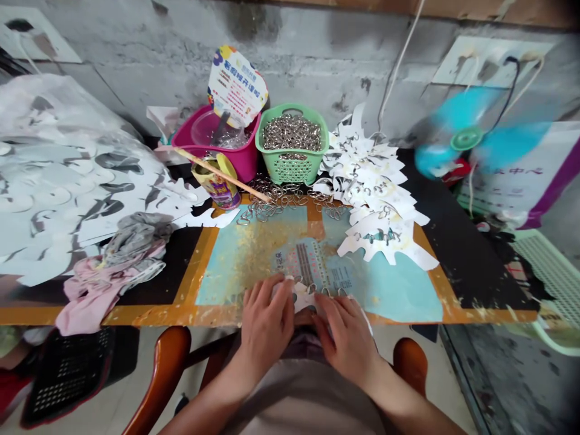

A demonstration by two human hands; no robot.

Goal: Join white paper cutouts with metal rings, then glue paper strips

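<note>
At the table's front edge my left hand and my right hand are both closed on a white cut-out sheet. Several metal rings stand up along its upper edge, between and beside my fingers. Most of the sheet is hidden under my hands. Beyond it, a printed paper lies on the light blue work surface, which is smeared with something yellowish. Loose metal rings are heaped at the far side of that surface.
A green basket full of metal rings stands beside a pink basket and a small tub with a wooden stick. White ringed sheets pile up right. Cloths and a bag of sheets lie left. A fan spins.
</note>
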